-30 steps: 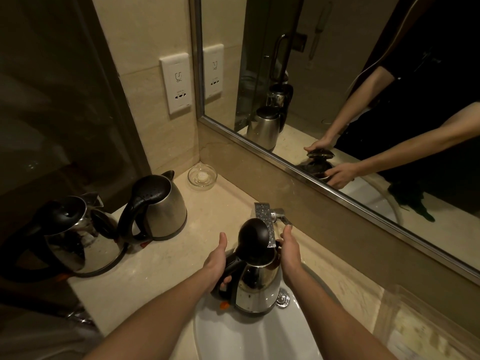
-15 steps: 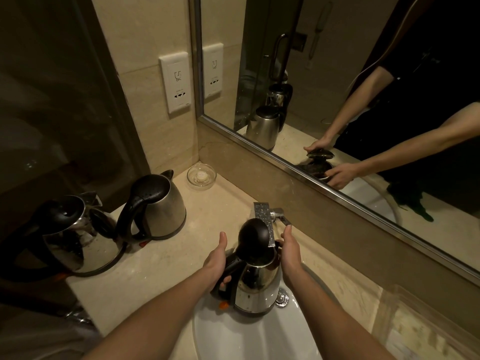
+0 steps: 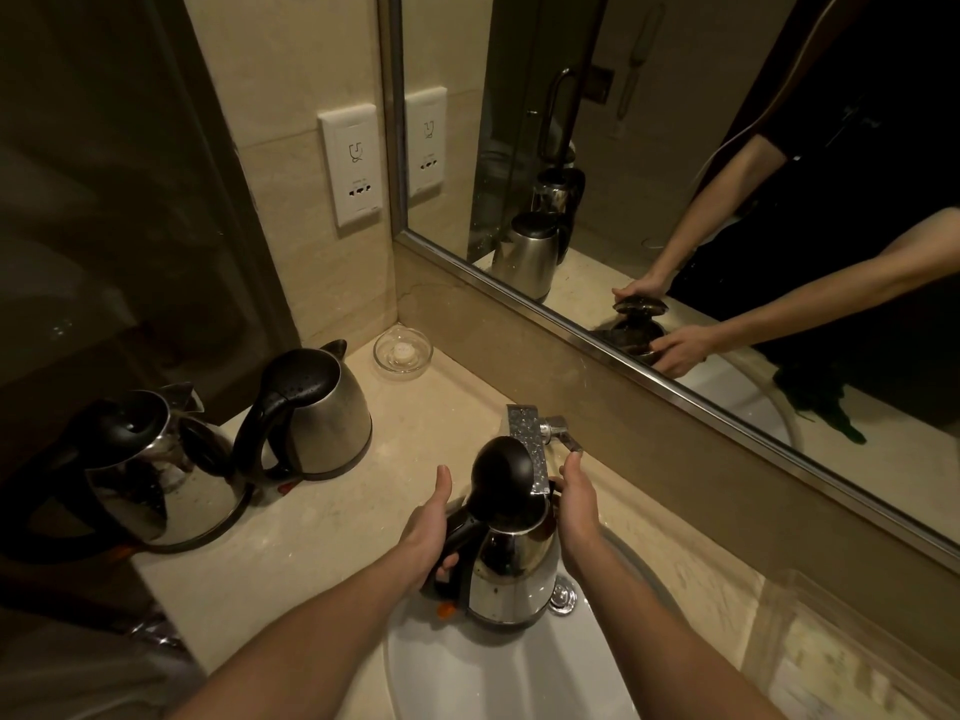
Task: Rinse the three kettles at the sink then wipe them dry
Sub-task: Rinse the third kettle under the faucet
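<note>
A shiny steel kettle (image 3: 156, 475) and a brushed steel kettle (image 3: 322, 413) are stood side by side on the beige worktop (image 3: 415, 449). A glass dish (image 3: 403, 350) is set in its back corner.

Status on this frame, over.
Left hand grips kettle handle, right hand against its side. Kettle over sink, lid open under tap. Two other kettles aside on counter.

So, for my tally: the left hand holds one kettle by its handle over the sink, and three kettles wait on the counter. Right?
No: the head view shows two kettles on the counter, not three. The left hand holds a third kettle by its handle over the sink.
</note>
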